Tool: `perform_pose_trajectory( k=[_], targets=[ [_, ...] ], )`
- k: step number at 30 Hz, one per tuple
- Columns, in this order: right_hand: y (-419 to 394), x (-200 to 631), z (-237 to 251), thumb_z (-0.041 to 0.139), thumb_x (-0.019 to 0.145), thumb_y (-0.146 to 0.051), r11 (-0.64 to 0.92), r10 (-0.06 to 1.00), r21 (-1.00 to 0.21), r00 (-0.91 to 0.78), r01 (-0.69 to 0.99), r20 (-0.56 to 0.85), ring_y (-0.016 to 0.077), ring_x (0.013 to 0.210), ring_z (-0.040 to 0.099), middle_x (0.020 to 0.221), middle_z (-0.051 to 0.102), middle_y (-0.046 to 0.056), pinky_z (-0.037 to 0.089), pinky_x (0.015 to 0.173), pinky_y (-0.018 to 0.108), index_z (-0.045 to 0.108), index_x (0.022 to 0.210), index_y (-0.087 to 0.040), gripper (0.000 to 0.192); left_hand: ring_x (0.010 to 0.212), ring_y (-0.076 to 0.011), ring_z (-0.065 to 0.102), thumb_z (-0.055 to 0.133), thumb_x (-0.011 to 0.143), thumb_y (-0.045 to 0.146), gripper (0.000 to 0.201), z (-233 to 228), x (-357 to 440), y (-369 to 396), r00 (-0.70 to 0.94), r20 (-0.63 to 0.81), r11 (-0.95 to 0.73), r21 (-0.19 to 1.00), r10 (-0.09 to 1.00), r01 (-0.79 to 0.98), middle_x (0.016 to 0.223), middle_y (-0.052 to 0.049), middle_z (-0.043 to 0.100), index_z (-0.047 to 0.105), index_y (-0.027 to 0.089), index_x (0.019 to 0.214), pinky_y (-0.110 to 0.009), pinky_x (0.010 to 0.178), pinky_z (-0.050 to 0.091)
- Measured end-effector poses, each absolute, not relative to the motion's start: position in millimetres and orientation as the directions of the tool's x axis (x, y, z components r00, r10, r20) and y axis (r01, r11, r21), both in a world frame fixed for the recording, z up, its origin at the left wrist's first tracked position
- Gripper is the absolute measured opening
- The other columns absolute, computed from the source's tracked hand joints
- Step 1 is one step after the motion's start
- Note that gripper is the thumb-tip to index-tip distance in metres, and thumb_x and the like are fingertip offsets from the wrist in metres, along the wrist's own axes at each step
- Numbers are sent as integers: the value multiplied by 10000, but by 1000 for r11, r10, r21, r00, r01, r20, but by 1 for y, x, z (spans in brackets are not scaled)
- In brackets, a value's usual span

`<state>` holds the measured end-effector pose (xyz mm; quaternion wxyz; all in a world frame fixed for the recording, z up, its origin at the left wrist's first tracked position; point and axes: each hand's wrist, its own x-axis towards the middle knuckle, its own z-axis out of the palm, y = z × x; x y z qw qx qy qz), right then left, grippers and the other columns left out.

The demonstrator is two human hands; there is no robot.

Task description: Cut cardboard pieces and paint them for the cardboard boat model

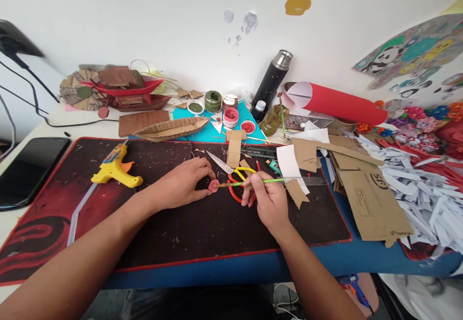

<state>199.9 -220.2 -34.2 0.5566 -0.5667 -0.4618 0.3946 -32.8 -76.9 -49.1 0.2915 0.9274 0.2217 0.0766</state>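
Brush [253,182] — thin, green — tip on small pink piece [213,186].

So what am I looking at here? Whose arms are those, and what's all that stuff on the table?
The camera sits on a person's head and looks down, so the two bare arms are that person's own. The left hand pinches a small pink round piece on the dark red-edged desk mat. The right hand holds a thin green stick whose tip touches that piece. Under the stick lie yellow-and-red handled scissors. A yellow glue gun lies to the left, and beyond it a black phone. Farther back are small paint pots, a cardboard boat, a black flask and a red paper roll.
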Motion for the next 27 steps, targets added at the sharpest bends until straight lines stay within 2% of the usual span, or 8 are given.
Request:
perform_pose_trajectory(
  k=[11,18,27],
  targets=[
    [-221,204,-34,629,1092,-634,46,946,-997,317,61,63,155,494,716,638,719,13,505,428,210,738,894,-201,489,1143,-287,669,676,1027,411,256,-50,-34,-77,888,20,-739,564,459,368,1219,-93,673,705,230,1207,-427,1018,540],
    [-224,204,-32,626,1095,-633,22,959,-998,282,57,37,138,445,673,579,688,-5,497,423,205,732,867,-196,504,1146,-293,666,676,1013,395,250,-49,-33,-77,886,15,-728,576,463,371,1216,-96,675,715,226,1192,-444,1026,543],
    [-217,205,-31,626,1077,-673,26,937,-997,346,68,48,149,476,677,615,699,1,528,437,225,718,878,-209,513,1140,-293,668,677,1010,389,223,-48,-34,-77,887,33,-726,589,460,354,1217,-96,676,714,236,1168,-441,1009,552]
  ],
)
